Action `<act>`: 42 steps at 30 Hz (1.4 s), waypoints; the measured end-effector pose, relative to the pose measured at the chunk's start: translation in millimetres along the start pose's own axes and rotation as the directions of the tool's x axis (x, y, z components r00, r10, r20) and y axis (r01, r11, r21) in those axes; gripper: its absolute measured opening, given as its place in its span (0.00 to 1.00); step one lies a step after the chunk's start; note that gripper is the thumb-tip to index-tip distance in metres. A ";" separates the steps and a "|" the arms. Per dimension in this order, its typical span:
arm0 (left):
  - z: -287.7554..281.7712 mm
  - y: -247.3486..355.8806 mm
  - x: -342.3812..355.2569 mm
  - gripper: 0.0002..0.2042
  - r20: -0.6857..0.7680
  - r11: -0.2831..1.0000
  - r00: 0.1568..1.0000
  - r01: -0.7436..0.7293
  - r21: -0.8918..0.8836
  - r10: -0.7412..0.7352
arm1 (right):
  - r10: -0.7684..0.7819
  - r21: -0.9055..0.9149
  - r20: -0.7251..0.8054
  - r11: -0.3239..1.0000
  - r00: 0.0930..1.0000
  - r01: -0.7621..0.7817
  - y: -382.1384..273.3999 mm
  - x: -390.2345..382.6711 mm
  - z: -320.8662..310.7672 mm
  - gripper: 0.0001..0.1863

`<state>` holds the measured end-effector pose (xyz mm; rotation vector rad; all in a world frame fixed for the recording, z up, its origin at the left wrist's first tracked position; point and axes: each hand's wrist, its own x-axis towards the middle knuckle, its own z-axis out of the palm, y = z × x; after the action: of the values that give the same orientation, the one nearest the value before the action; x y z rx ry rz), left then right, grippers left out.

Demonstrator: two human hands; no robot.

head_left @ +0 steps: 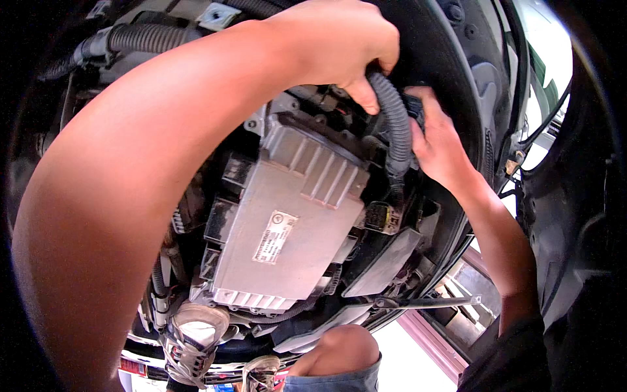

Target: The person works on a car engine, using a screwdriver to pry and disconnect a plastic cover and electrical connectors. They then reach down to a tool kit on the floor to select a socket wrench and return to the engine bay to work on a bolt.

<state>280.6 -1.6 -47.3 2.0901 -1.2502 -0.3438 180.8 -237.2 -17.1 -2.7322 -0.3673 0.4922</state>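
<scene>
A grey corrugated conduit (394, 121) curves down through the engine bay, right of a flat silver metal housing (297, 215) with cooling ribs and a white label. My left hand (356, 49) reaches across from the left and is closed round the conduit's upper end, its thumb on the near side. On the conduit's other side, my right hand (436, 134) pinches a dark plug-like connector (414, 106) between thumb and fingers. Part of that connector is hidden by the fingers. Below the conduit's lower end sits a dark square part (382, 217) with a yellowish label.
Another ribbed hose (147, 39) runs along the upper left. Black body panels (450, 39) border the bay on the right. A metal rod (431, 302) lies across the lower right. Worn sneakers (196, 336) and a bent knee (343, 353) show at the bottom.
</scene>
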 end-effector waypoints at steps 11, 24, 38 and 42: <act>16.6 -3.1 -0.2 0.23 -0.101 1.000 0.995 0.003 -0.007 -0.003 | -0.036 0.033 -0.029 0.999 0.999 0.037 -1.2 1.4 1.8 0.18; -0.6 -3.5 -1.0 0.19 0.015 0.998 0.999 -0.044 0.033 0.044 | -0.050 0.007 -0.056 0.999 0.997 0.050 9.0 -2.2 6.0 0.20; 16.5 -5.9 -2.6 0.20 -0.160 0.995 0.982 -0.095 0.010 0.096 | 0.324 0.785 -0.156 0.614 0.933 -0.082 22.0 -23.1 41.0 0.28; 17.1 4.5 -3.6 0.19 -0.172 0.998 0.984 -0.047 -0.029 0.041 | 0.348 0.455 -0.276 0.869 0.896 -0.197 21.2 -32.1 45.4 0.33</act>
<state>266.6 -6.9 -57.4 2.0143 -1.1781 -0.1596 138.6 -253.6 -55.8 -2.3847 0.2108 0.1180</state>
